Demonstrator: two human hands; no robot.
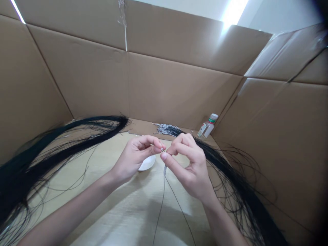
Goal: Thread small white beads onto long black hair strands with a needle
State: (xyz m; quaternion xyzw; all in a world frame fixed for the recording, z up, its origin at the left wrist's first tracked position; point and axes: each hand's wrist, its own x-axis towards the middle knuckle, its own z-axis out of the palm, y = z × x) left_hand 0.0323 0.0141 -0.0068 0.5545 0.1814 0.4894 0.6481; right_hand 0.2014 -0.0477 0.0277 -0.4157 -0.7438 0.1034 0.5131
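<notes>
In the middle of the view, my left hand (137, 153) and my right hand (188, 162) meet fingertip to fingertip, both closed in a pinch. A thin dark cord (160, 207) runs up to my right fingertips, its two strands hanging apart below. Small pale beads (164, 170) sit in a short row on the cord, just under my right thumb. Something tiny shows between the tips of my left thumb and forefinger; its kind is too small to make out. Behind my left hand stands a white dish (148, 164), partly hidden by it.
A thick bundle of black cords (64, 147) lies along the left. Another black bundle (230, 174) curves down the right, with several beaded ends (166, 129) at the back. A clear bottle (208, 126) with a white cap leans near the right corner. Cardboard walls (179, 92) surround the table (115, 212).
</notes>
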